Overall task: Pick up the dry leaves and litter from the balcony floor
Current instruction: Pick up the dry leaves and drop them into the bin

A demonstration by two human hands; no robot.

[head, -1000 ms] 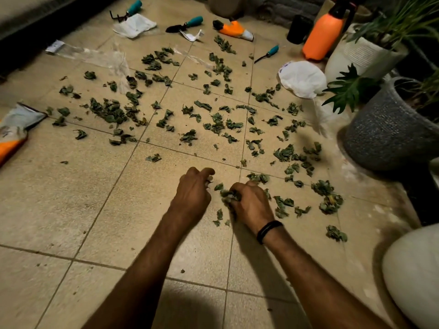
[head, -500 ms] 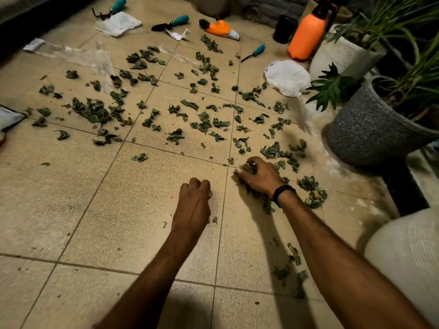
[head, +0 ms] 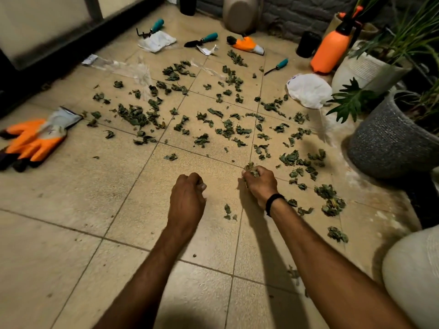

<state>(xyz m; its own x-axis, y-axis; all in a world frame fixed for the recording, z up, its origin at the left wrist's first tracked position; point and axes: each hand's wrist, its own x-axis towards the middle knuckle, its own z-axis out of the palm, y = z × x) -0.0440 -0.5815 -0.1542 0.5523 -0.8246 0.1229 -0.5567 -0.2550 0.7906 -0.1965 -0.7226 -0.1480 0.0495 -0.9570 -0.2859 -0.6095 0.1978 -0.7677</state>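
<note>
Balcony floor tiles (head: 71,210) spread out under both hands, with dry leaves (head: 225,129) scattered ahead of them and off to the right. Right hand (head: 260,184) is curled tight round a bunch of those leaves, low by the floor. Left hand (head: 187,198) sits just beside it as a closed fist, nothing showing in its grip.

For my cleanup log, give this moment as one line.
right hand: grips leaf clump | left hand: fisted, contents hidden | scattered leaves: many uncollected

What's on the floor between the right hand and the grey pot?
Head view: scattered dry leaves lie between the right hand and the grey pot.
</note>
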